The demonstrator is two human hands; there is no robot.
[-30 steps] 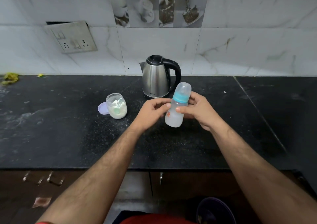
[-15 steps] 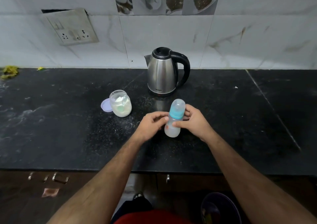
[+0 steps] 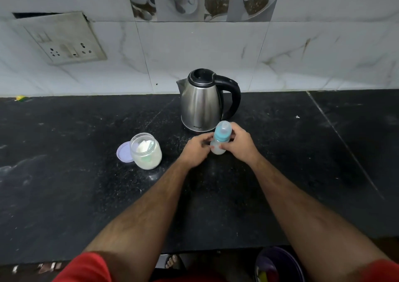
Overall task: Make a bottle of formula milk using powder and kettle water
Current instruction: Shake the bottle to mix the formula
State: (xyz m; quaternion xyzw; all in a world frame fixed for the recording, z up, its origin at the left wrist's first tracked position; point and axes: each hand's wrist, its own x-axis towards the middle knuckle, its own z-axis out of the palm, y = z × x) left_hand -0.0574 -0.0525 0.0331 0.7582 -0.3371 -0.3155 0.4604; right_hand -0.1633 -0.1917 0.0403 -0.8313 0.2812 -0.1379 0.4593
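Note:
A baby bottle [image 3: 220,138] with a teal collar and a clear cap stands upright at the middle of the black counter [image 3: 64,184], whitish liquid in its lower part. My left hand [image 3: 195,148] holds its left side with the fingertips, and my right hand [image 3: 239,144] wraps its right side. Just behind the bottle stands a steel kettle [image 3: 200,103] with a black lid and handle. To the left sits an open glass jar [image 3: 146,151] of white powder with a scoop inside, its lilac lid [image 3: 123,153] lying flat beside it.
A wall socket plate [image 3: 62,38] hangs tilted on the tiled backsplash at the left. A dark bucket [image 3: 278,264] and a sandalled foot [image 3: 172,261] show on the floor below the counter's front edge. A yellow scrap [image 3: 20,97] lies at the far left.
Both hands have lowered the bottle from in front of the kettle down to the counter, and it now stands upright. The camera has tilted downward.

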